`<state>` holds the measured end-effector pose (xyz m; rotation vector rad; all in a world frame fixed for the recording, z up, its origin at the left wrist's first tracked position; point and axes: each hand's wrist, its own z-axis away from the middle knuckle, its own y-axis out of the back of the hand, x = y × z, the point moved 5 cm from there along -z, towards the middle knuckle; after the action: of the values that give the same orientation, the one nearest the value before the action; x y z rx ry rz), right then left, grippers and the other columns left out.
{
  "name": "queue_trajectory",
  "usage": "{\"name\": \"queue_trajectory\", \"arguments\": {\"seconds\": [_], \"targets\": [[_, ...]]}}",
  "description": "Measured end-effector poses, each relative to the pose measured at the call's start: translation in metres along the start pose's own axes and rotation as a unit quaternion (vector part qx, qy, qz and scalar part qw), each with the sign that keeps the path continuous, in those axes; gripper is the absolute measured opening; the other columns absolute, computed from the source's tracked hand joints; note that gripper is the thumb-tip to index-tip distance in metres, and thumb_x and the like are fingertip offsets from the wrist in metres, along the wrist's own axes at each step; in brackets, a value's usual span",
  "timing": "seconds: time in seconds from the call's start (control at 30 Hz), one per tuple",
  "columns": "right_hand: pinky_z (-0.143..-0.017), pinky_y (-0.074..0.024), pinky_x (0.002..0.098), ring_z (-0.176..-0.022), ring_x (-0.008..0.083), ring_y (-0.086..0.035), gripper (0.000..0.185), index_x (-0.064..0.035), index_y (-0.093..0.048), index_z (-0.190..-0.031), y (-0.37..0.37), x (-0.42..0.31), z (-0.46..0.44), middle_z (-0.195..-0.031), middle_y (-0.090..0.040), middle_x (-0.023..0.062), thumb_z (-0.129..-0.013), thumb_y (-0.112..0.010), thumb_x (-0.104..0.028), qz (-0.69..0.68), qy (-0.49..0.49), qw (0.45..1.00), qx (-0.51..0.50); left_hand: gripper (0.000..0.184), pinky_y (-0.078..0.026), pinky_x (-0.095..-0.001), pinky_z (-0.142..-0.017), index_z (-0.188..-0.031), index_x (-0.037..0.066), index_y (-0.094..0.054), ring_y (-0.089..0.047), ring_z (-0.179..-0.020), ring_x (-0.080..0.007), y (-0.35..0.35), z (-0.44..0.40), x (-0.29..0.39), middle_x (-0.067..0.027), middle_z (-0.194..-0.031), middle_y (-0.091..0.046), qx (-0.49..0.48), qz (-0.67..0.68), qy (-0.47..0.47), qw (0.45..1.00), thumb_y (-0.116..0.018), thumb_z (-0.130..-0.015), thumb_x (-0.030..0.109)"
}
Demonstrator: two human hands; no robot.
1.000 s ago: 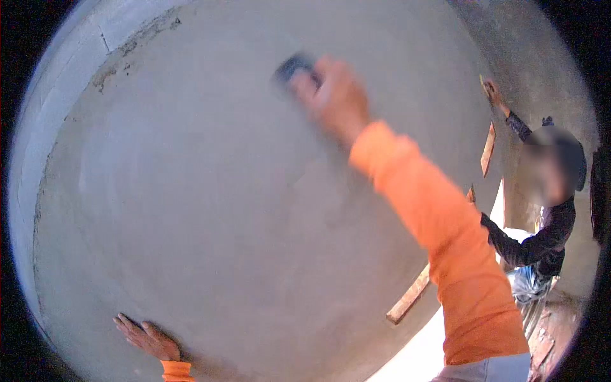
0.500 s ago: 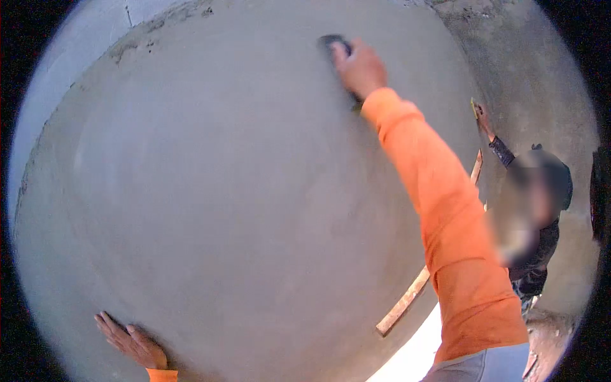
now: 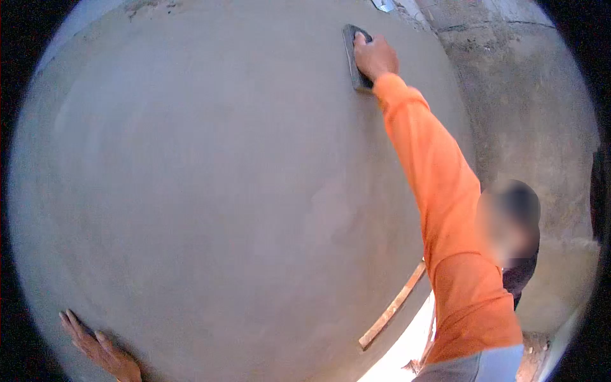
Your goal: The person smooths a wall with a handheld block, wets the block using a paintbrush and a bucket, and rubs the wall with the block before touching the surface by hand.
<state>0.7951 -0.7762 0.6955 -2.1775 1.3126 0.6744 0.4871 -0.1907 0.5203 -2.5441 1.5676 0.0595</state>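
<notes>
A wide grey plastered wall (image 3: 210, 191) fills most of the head view. High up, right of the middle, my right hand (image 3: 379, 56) grips a dark plastering float (image 3: 349, 54) by its handle. The float's flat face lies against the wall, its long side near upright. My right arm, in an orange sleeve, reaches up across the view. At the lower left, my left hand (image 3: 98, 347) rests on the wall, its fingers stretched out and holding nothing.
A wooden strip (image 3: 391, 307) lies along the wall's lower right edge, beside a bright opening (image 3: 398, 353). Another person (image 3: 522, 274) in dark clothing is at the right, partly behind my arm. A rougher side wall (image 3: 541, 114) rises behind them.
My right hand has moved the float slightly up and to the right. The view has shifted, and my left hand appears farther left. The other person's raised hand has gone from sight.
</notes>
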Motion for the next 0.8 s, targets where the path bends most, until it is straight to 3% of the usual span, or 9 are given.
{"name": "queue_trajectory", "arguments": {"seconds": [0.07, 0.17, 0.3, 0.4, 0.5, 0.6, 0.7, 0.8], "targets": [[-0.086, -0.0437, 0.0456, -0.099, 0.0412, -0.055, 0.055, 0.0024, -0.056, -0.106, 0.006, -0.005, 0.040, -0.103, -0.059, 0.0264, -0.084, -0.047, -0.047, 0.012, 0.046, 0.999, 0.002, 0.059, -0.014, -0.0452, -0.109, -0.137, 0.003, -0.031, -0.022, -0.134, -0.0339, -0.003, 0.001, -0.004, -0.0182, -0.144, -0.026, -0.004, 0.012, 0.003, 1.000, -0.024, -0.095, 0.043], [-0.089, -0.0418, 0.0451, -0.101, 0.0427, -0.054, 0.060, 0.0012, -0.054, -0.109, -0.008, -0.017, 0.024, -0.104, -0.058, 0.0289, -0.083, -0.044, -0.052, -0.001, 0.086, 0.996, 0.004, 0.058, -0.014, -0.0454, -0.109, -0.137, 0.002, -0.031, -0.022, -0.133, -0.0341, -0.007, 0.008, 0.011, -0.0184, -0.143, -0.027, 0.012, 0.032, -0.004, 0.999, -0.025, -0.095, 0.041], [-0.090, -0.0409, 0.0450, -0.105, 0.0419, -0.053, 0.061, 0.0008, -0.054, -0.113, -0.022, -0.014, -0.025, -0.109, -0.056, 0.0286, -0.084, -0.044, -0.052, 0.007, 0.061, 0.998, 0.009, 0.058, -0.014, -0.0461, -0.109, -0.137, 0.001, -0.031, -0.022, -0.133, -0.0339, -0.011, 0.011, 0.027, -0.0178, -0.143, -0.028, 0.017, 0.043, 0.002, 0.999, -0.027, -0.095, 0.040], [-0.090, -0.0407, 0.0448, -0.106, 0.0411, -0.052, 0.061, 0.0007, -0.054, -0.114, -0.026, 0.028, -0.032, -0.111, -0.056, 0.0273, -0.084, -0.044, -0.052, 0.001, -0.011, 1.000, -0.005, 0.058, -0.013, -0.0464, -0.108, -0.137, 0.001, -0.031, -0.022, -0.134, -0.0336, -0.020, 0.016, 0.008, -0.0174, -0.143, -0.028, 0.009, 0.024, -0.017, 1.000, -0.028, -0.095, 0.041], [-0.090, -0.0408, 0.0444, -0.105, 0.0406, -0.053, 0.060, 0.0006, -0.055, -0.112, -0.027, 0.056, -0.010, -0.111, -0.056, 0.0261, -0.084, -0.045, -0.051, 0.011, -0.023, 1.000, -0.004, 0.058, -0.013, -0.0463, -0.109, -0.137, 0.002, -0.031, -0.022, -0.134, -0.0335, -0.017, 0.014, 0.009, -0.0173, -0.143, -0.028, 0.003, 0.013, -0.014, 1.000, -0.027, -0.095, 0.041], [-0.089, -0.0423, 0.0463, -0.104, 0.0408, -0.054, 0.059, -0.0001, -0.052, -0.115, -0.026, 0.022, 0.021, -0.110, -0.057, 0.0263, -0.084, -0.046, -0.050, -0.016, 0.047, 0.998, -0.033, 0.058, -0.012, -0.0462, -0.109, -0.137, 0.002, -0.031, -0.021, -0.134, -0.0333, -0.011, 0.012, 0.021, -0.0172, -0.144, -0.027, -0.005, -0.011, -0.003, 1.000, -0.026, -0.095, 0.042], [-0.090, -0.0419, 0.0461, -0.105, 0.0404, -0.053, 0.060, 0.0001, -0.051, -0.116, -0.035, -0.015, -0.009, -0.111, -0.056, 0.0260, -0.083, -0.047, -0.051, -0.035, 0.101, 0.994, -0.031, 0.058, -0.012, -0.0462, -0.109, -0.137, 0.003, -0.032, -0.020, -0.135, -0.0329, -0.012, 0.008, 0.024, -0.0174, -0.144, -0.026, 0.009, 0.021, -0.011, 1.000, -0.026, -0.095, 0.042], [-0.090, -0.0412, 0.0437, -0.105, 0.0418, -0.053, 0.058, -0.0020, -0.055, -0.112, -0.046, 0.017, -0.046, -0.110, -0.056, 0.0277, -0.083, -0.047, -0.051, -0.041, 0.038, 0.998, -0.002, 0.057, -0.013, -0.0462, -0.108, -0.137, 0.003, -0.032, -0.021, -0.134, -0.0330, -0.009, 0.006, 0.023, -0.0180, -0.144, -0.026, -0.005, 0.022, 0.000, 1.000, -0.027, -0.095, 0.042]]}}
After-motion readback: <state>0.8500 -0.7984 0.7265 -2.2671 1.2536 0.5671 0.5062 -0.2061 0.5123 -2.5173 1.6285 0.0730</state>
